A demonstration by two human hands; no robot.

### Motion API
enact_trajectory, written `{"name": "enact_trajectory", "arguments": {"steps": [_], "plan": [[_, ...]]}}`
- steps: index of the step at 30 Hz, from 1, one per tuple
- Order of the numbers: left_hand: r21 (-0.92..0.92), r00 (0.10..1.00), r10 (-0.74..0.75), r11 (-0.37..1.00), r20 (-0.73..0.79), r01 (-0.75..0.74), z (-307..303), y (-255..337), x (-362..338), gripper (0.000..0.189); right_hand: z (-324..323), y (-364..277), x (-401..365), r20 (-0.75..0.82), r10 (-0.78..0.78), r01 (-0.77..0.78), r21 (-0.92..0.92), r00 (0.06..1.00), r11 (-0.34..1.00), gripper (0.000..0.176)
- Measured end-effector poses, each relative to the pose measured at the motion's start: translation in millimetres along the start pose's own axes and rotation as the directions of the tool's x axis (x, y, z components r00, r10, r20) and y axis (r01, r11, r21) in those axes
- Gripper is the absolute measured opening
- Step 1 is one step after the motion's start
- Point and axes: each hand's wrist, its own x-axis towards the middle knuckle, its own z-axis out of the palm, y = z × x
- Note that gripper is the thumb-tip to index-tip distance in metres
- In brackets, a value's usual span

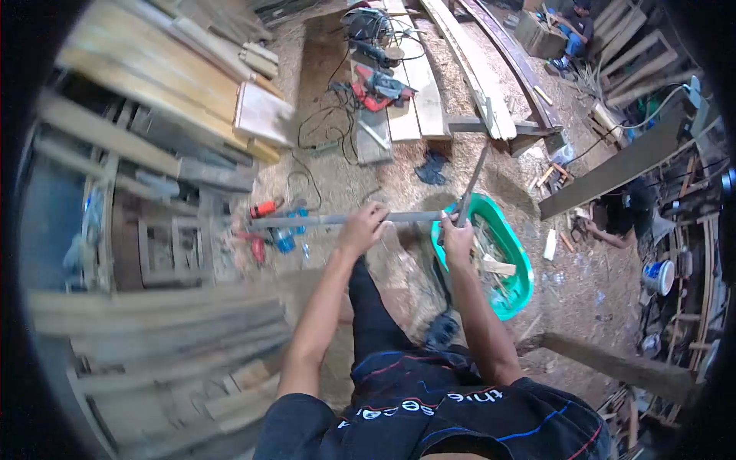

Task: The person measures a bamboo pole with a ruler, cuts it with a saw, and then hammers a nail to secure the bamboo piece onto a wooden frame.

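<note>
A long, narrow grey bar (314, 220) lies crosswise in front of me, above the floor. My left hand (364, 228) is closed over the middle of it, fingers bent across the top. At the bar's right end, my right hand (458, 236) grips the place where a thin dark bar (477, 172) meets it at an angle. That joint is partly hidden by my fingers. Just beneath and beside my right hand stands a green tub (525, 264) with wood offcuts (497, 267) in it.
Sawdust covers the floor. Ahead, a red power tool (379, 86) and cables lie on planks (418, 100). Boards (184, 92) are stacked at the left. Red and blue items (284, 238) sit near the bar's left end. Another person (625, 215) crouches at right; one more sits farther back.
</note>
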Motion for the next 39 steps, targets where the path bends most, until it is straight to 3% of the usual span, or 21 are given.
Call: {"name": "enact_trajectory", "arguments": {"steps": [3, 8, 9, 11, 15, 18, 19, 21, 28, 30, 35, 39], "plan": [[-0.022, 0.995, 0.077, 0.997, 0.059, -0.075, 28.4, -115.4, 75.6, 0.027, 78.7, 44.6, 78.0, -0.091, 0.019, -0.018, 0.013, 0.996, 1.0, 0.022], [-0.205, 0.958, 0.137, 0.975, 0.251, -0.085, 73.1, -223.9, 147.0, 0.029, 147.1, 90.6, 152.5, -0.313, 0.068, -0.1, -0.089, 0.947, 0.991, 0.024], [-0.182, 0.917, 0.113, 0.982, 0.382, -0.045, 82.5, -241.0, 163.1, 0.037, 157.8, 96.3, 164.8, -0.32, 0.053, -0.064, -0.024, 0.946, 0.998, 0.024], [-0.179, 0.913, 0.137, 0.981, 0.385, -0.072, 105.4, -266.7, 182.8, 0.046, 166.9, 110.3, 184.6, -0.348, 0.055, -0.095, -0.098, 0.936, 0.991, 0.024], [-0.143, 0.83, 0.145, 0.987, 0.539, -0.079, 128.7, -288.0, 213.0, 0.065, 179.2, 140.4, 205.6, -0.415, 0.022, -0.131, -0.235, 0.909, 0.963, 0.025], [0.09, 0.847, 0.01, 0.994, 0.532, -0.068, 139.8, -295.7, 224.0, 0.071, 181.0, 171.3, 216.5, -0.436, 0.023, -0.099, -0.153, 0.9, 0.983, 0.025], [0.159, 0.893, -0.036, 0.986, 0.449, -0.04, 146.3, -303.4, 227.1, 0.071, 179.8, 179.3, 220.2, -0.439, -0.018, -0.074, -0.192, 0.898, 0.979, 0.024], [0.294, 0.958, -0.12, 0.955, 0.261, 0.04, 150.5, -321.1, 227.4, 0.07, 179.1, 183.5, 224.6, -0.481, 0.061, -0.136, -0.122, 0.875, 0.983, 0.024], [-0.017, 0.901, 0.239, 0.968, 0.361, -0.25, 166.0, -308.1, 215.5, 0.041, 193.8, 193.4, 242.8, -0.555, 0.145, -0.146, 0.043, 0.819, 0.988, 0.02], [-0.093, 0.925, 0.22, 0.975, 0.311, -0.201, 170.3, -302.5, 216.1, 0.034, 198.7, 196.2, 242.1, -0.58, 0.168, -0.125, 0.114, 0.797, 0.986, 0.019], [-0.166, 0.927, 0.268, 0.959, 0.262, -0.23, 192.9, -304.3, 231.3, 0.031, 183.0, 199.9, 246.6, -0.585, 0.087, -0.086, 0.031, 0.806, 0.996, 0.019], [-0.124, 0.919, 0.299, 0.953, 0.258, -0.276, 188.9, -304.2, 236.4, 0.029, 181.2, 181.5, 215.2, -0.591, -0.003, -0.075, -0.107, 0.807, 0.991, 0.023]]}}
